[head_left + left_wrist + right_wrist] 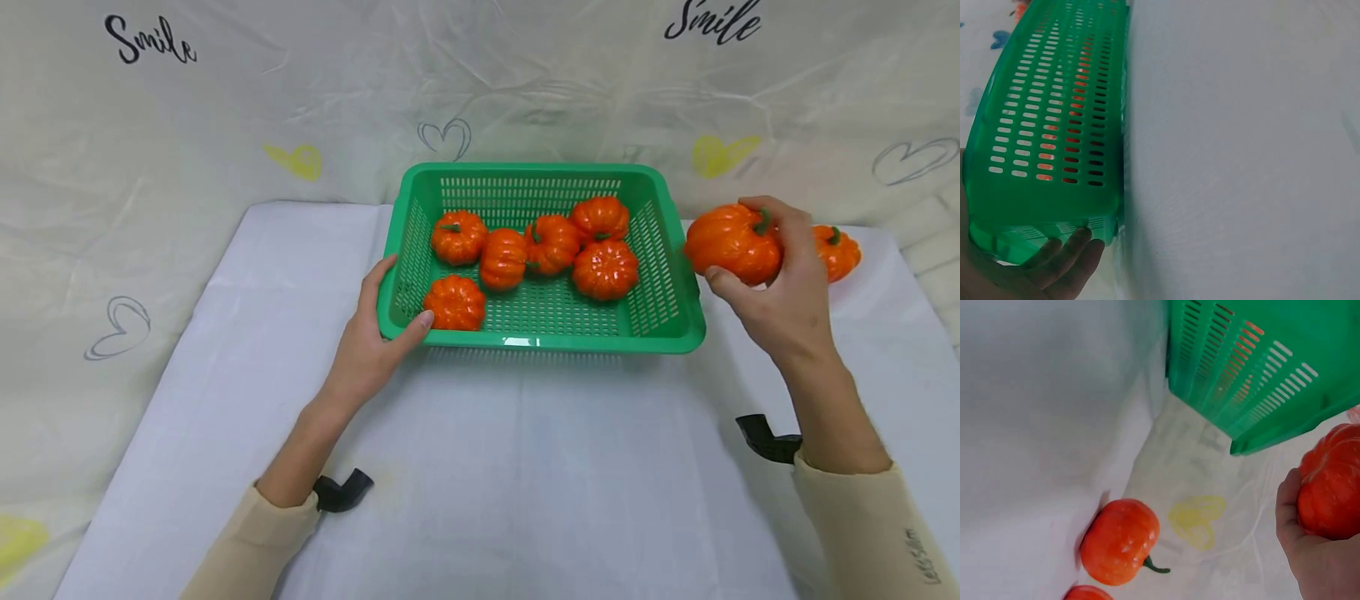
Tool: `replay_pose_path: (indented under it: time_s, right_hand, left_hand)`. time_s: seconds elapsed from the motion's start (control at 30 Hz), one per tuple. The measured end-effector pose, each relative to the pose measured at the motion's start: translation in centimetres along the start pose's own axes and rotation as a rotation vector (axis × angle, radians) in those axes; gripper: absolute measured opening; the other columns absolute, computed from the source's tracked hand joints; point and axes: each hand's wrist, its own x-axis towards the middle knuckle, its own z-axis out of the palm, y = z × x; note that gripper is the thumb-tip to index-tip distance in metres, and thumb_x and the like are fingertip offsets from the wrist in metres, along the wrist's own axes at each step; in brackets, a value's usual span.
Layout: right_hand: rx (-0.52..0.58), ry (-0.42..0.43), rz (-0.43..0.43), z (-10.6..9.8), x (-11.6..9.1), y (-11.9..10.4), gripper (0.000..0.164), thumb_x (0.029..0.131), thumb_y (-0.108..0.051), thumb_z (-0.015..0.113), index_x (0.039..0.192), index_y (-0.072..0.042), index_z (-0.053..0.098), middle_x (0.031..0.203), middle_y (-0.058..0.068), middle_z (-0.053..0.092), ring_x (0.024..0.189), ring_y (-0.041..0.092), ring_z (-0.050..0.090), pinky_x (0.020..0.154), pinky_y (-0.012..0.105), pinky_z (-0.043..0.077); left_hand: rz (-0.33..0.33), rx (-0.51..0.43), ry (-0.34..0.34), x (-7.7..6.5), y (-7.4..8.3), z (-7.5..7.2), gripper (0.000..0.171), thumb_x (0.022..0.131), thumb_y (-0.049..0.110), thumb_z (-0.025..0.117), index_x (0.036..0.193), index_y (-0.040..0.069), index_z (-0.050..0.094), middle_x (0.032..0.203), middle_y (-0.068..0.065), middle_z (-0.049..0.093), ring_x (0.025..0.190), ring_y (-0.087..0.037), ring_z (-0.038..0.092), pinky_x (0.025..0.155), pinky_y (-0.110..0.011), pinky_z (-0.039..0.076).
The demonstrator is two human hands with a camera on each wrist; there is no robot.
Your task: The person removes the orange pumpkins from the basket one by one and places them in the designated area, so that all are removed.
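Note:
A green plastic basket (540, 341) with slotted walls holds several shiny orange pumpkins (551, 244). My left hand (366, 346) grips its near left corner, thumb over the rim and fingers (1069, 256) against the outer end wall. Beside the basket's right end, my right hand (798, 304) holds a larger orange pumpkin (729, 243) with a short green stem, raised to about rim height. In the right wrist view this pumpkin (1332, 484) sits between thumb and palm, its far side cut off by the frame.
Another pumpkin (840, 252) lies on the white-covered table (525, 467) behind my right hand. The right wrist view shows a stemmed pumpkin (1120, 540) and the edge of one more (1088, 594). A pale printed sheet (360, 92) rises behind the table.

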Motion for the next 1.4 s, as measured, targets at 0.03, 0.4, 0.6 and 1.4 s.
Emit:
replay_pose_path:
  time_s: [0.03, 0.4, 0.6, 1.4]
  right_hand:
    - [-0.004, 0.005, -0.001, -0.2, 0.0, 0.1, 0.070, 0.084, -0.011, 0.068, 0.148, -0.031, 0.052, 0.137, -0.025, 0.045, 0.121, 0.003, 0.042, 0.095, 0.020, 0.039]
    - [-0.015, 0.040, -0.034, -1.7, 0.0, 1.4, 0.072, 0.084, -0.009, 0.070, 0.150, -0.030, 0.049, 0.140, -0.025, 0.044, 0.129, 0.002, 0.040, 0.105, 0.015, 0.040]
    - [-0.018, 0.035, 0.010, -2.5, -0.3, 2.8, 0.072, 0.088, -0.009, 0.072, 0.152, -0.028, 0.047, 0.140, -0.025, 0.041, 0.130, 0.001, 0.040, 0.113, 0.014, 0.040]
    - [-0.376, -0.200, 0.209, -4.9, -2.6, 7.6, 0.091, 0.094, -0.048, 0.074, 0.165, -0.014, 0.028, 0.162, 0.024, 0.038, 0.137, 0.045, 0.035, 0.098, 0.038, 0.041]
  left_hand:
    - [0.002, -0.001, 0.001, 0.0, 0.0, 0.0, 0.082, 0.096, 0.050, 0.068, 0.160, 0.051, 0.016, 0.165, 0.001, 0.037, 0.141, -0.023, 0.048, 0.115, -0.051, 0.044]
    - [0.020, 0.002, 0.016, 0.0, 0.1, -0.3, 0.082, 0.097, 0.050, 0.068, 0.161, 0.049, 0.016, 0.166, 0.000, 0.036, 0.142, -0.024, 0.047, 0.116, -0.052, 0.043]
    - [0.025, -0.002, 0.017, 0.2, 0.3, -0.6, 0.082, 0.097, 0.049, 0.068, 0.161, 0.049, 0.016, 0.166, -0.001, 0.036, 0.142, -0.024, 0.047, 0.116, -0.052, 0.042]
    - [0.013, -0.009, -0.007, -0.2, 0.0, 0.0, 0.083, 0.096, 0.051, 0.069, 0.160, 0.051, 0.015, 0.166, -0.001, 0.036, 0.143, -0.025, 0.047, 0.116, -0.054, 0.044]
